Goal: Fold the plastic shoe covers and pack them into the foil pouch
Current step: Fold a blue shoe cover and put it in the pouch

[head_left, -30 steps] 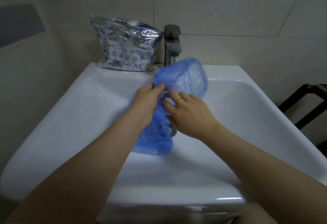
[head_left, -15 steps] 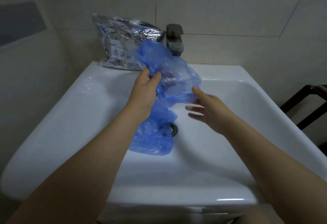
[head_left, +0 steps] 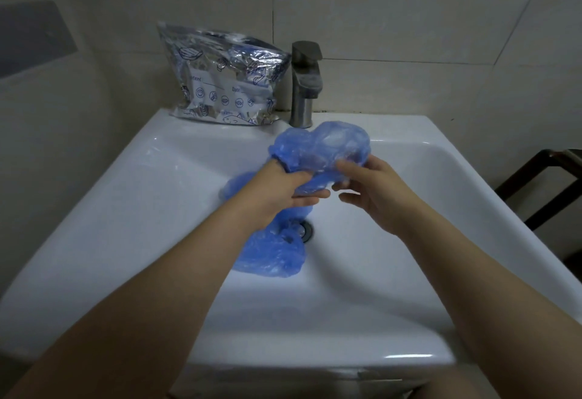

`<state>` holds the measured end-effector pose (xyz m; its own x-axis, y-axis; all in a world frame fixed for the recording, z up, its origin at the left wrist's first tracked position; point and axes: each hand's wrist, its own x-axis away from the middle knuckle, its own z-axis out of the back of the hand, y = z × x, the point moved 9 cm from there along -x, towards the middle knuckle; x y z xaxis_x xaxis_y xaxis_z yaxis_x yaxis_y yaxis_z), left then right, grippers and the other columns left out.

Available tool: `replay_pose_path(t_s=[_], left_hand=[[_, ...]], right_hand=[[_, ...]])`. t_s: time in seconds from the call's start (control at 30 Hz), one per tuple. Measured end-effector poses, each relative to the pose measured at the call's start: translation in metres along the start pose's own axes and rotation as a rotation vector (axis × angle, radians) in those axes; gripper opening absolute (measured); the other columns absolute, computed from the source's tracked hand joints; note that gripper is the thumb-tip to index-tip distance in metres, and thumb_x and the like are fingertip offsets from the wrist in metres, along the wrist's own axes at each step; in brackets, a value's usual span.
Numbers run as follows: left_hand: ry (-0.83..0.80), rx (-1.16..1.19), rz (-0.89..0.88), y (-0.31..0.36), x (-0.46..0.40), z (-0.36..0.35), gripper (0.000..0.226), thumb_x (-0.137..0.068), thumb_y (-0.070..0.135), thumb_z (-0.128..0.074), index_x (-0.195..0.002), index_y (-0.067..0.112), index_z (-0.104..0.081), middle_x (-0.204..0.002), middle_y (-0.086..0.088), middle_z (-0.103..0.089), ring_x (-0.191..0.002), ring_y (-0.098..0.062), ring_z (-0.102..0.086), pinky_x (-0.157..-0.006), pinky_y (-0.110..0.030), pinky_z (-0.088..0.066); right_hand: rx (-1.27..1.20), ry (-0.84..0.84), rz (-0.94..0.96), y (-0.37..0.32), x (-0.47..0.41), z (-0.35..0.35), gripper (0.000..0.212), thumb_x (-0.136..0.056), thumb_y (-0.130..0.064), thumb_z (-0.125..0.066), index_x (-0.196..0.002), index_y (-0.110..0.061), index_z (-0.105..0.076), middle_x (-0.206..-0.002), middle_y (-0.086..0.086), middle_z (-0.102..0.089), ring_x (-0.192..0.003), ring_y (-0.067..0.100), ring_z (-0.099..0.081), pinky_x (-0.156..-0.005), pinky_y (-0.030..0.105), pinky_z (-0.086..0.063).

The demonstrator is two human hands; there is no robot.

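A crumpled blue plastic shoe cover (head_left: 321, 146) is held above the white sink basin (head_left: 409, 241). My left hand (head_left: 277, 187) grips its near left edge. My right hand (head_left: 371, 187) pinches its right edge between thumb and fingers. More blue shoe covers (head_left: 271, 254) lie in a heap in the basin under my left wrist, partly over the drain. The silver foil pouch (head_left: 223, 83) with blue printing stands on the sink's back left ledge, leaning on the wall, with blue plastic showing at its open top.
A grey metal tap (head_left: 304, 83) stands at the back of the sink, just right of the pouch. The drain (head_left: 307, 230) sits mid-basin. Tiled walls close in behind and at left. A dark wooden frame (head_left: 541, 187) stands to the right of the sink.
The held shoe cover came down from in front of the pouch to over the basin. My right hand, which had let go, has taken hold of its right edge again.
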<state>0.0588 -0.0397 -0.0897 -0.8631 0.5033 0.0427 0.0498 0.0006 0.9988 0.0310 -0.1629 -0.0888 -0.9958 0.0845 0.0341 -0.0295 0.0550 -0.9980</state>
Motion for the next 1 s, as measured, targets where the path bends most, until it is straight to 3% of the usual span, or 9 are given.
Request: replay_pose_path(t_s=[0.1, 0.27, 0.47, 0.6, 0.7, 0.8, 0.93, 1.0], left_hand=[[-0.007, -0.063, -0.05, 0.008, 0.002, 0.002, 0.022, -0.096, 0.007, -0.048, -0.117, 0.012, -0.051, -0.098, -0.006, -0.067, -0.072, -0.015, -0.071, -0.068, -0.024, -0.057], [-0.082, -0.06, -0.033, 0.01, 0.006, -0.003, 0.014, -0.097, 0.007, -0.045, -0.103, 0.014, -0.055, -0.081, -0.007, -0.071, -0.07, -0.016, -0.071, -0.065, -0.024, -0.058], [-0.031, 0.214, 0.034, 0.013, 0.008, 0.004, 0.017, -0.096, 0.007, -0.041, -0.088, 0.01, -0.055, -0.057, -0.002, -0.068, -0.049, -0.008, -0.063, -0.047, -0.017, -0.05], [0.001, 0.514, 0.046, 0.016, 0.007, 0.007, 0.019, -0.095, 0.007, -0.041, -0.085, 0.007, -0.058, -0.058, -0.001, -0.067, -0.05, -0.005, -0.063, -0.048, -0.015, -0.051], [-0.019, 0.595, 0.044, 0.016, 0.005, 0.009, 0.016, -0.093, 0.005, -0.043, -0.09, 0.003, -0.058, -0.068, -0.003, -0.071, -0.062, -0.007, -0.068, -0.058, -0.017, -0.054], [-0.028, 0.544, 0.025, 0.016, 0.003, 0.011, 0.015, -0.09, -0.002, -0.046, -0.092, 0.002, -0.06, -0.075, -0.004, -0.072, -0.072, -0.008, -0.07, -0.07, -0.019, -0.056], [0.103, 0.281, 0.011, 0.009, 0.001, 0.019, 0.012, -0.087, -0.003, -0.056, -0.087, 0.008, -0.06, -0.067, 0.0, -0.068, -0.061, -0.003, -0.066, -0.062, -0.014, -0.053], [0.152, 0.163, 0.008, 0.006, 0.0, 0.023, 0.009, -0.088, 0.004, -0.059, -0.088, 0.012, -0.06, -0.073, 0.0, -0.066, -0.06, -0.002, -0.065, -0.062, -0.014, -0.052]], right_hand=[[-0.031, 0.069, -0.07, 0.003, 0.0, 0.013, 0.019, -0.091, -0.033, -0.054, -0.094, -0.015, -0.061, -0.077, -0.002, -0.061, -0.063, 0.01, -0.056, -0.061, 0.021, -0.044], [-0.014, 0.125, -0.077, 0.0, 0.0, 0.021, 0.011, -0.093, -0.009, -0.048, -0.085, -0.009, -0.056, -0.058, 0.003, -0.053, -0.047, 0.011, -0.044, -0.044, 0.018, -0.038], [-0.461, 0.079, -0.134, -0.002, 0.003, 0.016, 0.019, -0.093, -0.003, -0.037, -0.088, -0.008, -0.055, -0.045, 0.0, -0.048, -0.037, 0.007, -0.044, -0.039, 0.013, -0.035], [-0.598, 0.026, -0.183, -0.002, 0.005, 0.007, 0.038, -0.09, -0.007, -0.04, -0.066, -0.004, -0.069, -0.053, 0.003, -0.063, -0.044, 0.011, -0.059, -0.045, 0.015, -0.049], [-0.559, -0.019, -0.102, -0.011, 0.004, 0.004, 0.024, -0.075, -0.013, -0.055, -0.063, -0.003, -0.074, -0.067, 0.005, -0.072, -0.061, 0.012, -0.069, -0.058, 0.016, -0.055], [-0.428, -0.023, -0.04, -0.013, 0.001, 0.005, 0.023, -0.08, -0.003, -0.055, -0.069, -0.004, -0.075, -0.074, 0.004, -0.073, -0.068, 0.01, -0.069, -0.064, 0.015, -0.055], [-0.16, 0.023, -0.055, -0.005, 0.001, 0.011, 0.012, -0.091, -0.008, -0.053, -0.087, -0.009, -0.064, -0.071, -0.002, -0.071, -0.062, 0.006, -0.064, -0.057, 0.015, -0.051], [-0.121, 0.04, -0.093, 0.001, 0.001, 0.013, 0.008, -0.091, -0.012, -0.055, -0.092, -0.012, -0.063, -0.076, -0.001, -0.07, -0.067, 0.008, -0.064, -0.059, 0.017, -0.052]])
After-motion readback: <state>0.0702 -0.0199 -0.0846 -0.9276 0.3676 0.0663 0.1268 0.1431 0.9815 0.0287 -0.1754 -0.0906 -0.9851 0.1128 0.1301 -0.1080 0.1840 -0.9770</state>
